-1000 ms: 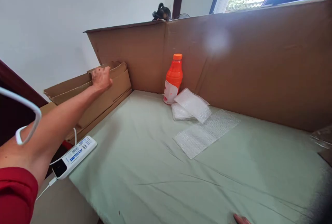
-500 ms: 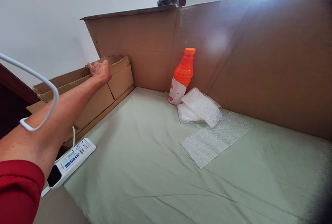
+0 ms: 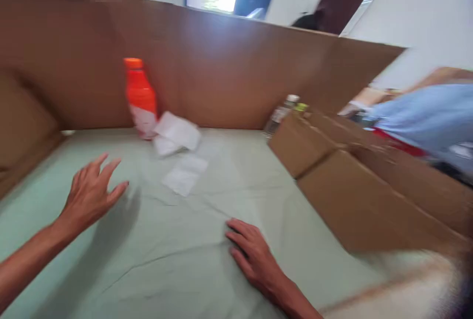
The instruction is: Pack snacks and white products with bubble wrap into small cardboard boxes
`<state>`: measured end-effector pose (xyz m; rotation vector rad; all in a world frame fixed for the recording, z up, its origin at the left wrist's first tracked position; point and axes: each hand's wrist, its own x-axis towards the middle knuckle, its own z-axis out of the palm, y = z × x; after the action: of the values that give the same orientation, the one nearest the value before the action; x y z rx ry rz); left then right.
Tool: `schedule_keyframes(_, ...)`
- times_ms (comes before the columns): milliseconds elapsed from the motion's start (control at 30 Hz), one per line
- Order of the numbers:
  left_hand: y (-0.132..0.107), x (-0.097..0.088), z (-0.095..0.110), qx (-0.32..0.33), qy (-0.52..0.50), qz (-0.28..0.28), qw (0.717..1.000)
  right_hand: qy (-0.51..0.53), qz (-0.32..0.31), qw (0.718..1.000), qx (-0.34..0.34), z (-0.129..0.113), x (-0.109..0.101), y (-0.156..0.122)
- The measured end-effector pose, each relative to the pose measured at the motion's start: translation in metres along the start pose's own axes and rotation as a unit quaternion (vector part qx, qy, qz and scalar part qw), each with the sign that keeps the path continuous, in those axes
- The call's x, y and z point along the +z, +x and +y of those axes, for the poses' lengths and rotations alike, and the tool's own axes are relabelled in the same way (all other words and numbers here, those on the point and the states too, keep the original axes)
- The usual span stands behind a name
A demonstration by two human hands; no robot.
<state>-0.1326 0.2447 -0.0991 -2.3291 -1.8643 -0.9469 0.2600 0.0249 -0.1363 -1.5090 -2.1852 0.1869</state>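
My left hand (image 3: 90, 194) hovers just above the pale green cloth (image 3: 155, 240), fingers spread and holding nothing. Flat on the cloth near the middle lies my right hand (image 3: 251, 255), fingers stretched out and empty. An orange bottle (image 3: 139, 97) with an orange cap stands upright at the back against the tall cardboard wall (image 3: 221, 63). Beside it lie a few bubble-wrap pieces (image 3: 177, 134), one flat sheet (image 3: 185, 176) nearer to me. The picture is smeared by motion.
An open cardboard box (image 3: 354, 186) sits on the right side of the cloth, with small bottles (image 3: 283, 110) behind its far corner. A person in a light blue top (image 3: 424, 117) is beyond it at the right. Folded cardboard (image 3: 22, 132) lines the left edge.
The view has swung right. My left hand has let go of the folded cardboard at the left and come down over the cloth. My right hand has come into view on the cloth.
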Motion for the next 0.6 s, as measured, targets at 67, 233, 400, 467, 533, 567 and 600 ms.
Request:
schedule_keyframes(67,-0.031,0.046,0.032,-0.002,-0.07,-0.043,0.997,0.011,-0.027,0.999,0.027,-0.008,-0.007,-0.004)
schedule_keyframes(233,-0.099,0.097,0.109,0.054,-0.09,-0.085,0.991,-0.105,0.063,0.991,0.052,0.002,-0.057,-0.029)
schedule_keyframes(400,-0.158,0.083,0.133,0.176,-0.033,-0.087,0.98,-0.311,0.246,0.91,0.12,0.057,-0.169,-0.036)
schedule_keyframes(467,-0.18,0.072,0.141,0.266,-0.012,-0.076,0.961,-0.371,0.265,0.874,0.168,0.092,-0.207,-0.036)
schedule_keyframes(533,-0.2,0.065,0.151,0.351,0.007,-0.065,0.934,-0.387,0.242,0.868,0.194,0.128,-0.231,-0.038)
schedule_keyframes(567,-0.208,0.063,0.156,0.384,0.007,-0.057,0.922,-0.374,0.235,0.876,0.196,0.144,-0.237,-0.038)
schedule_keyframes(600,-0.216,0.063,0.161,0.41,0.002,-0.05,0.911,-0.349,0.225,0.889,0.192,0.157,-0.241,-0.039)
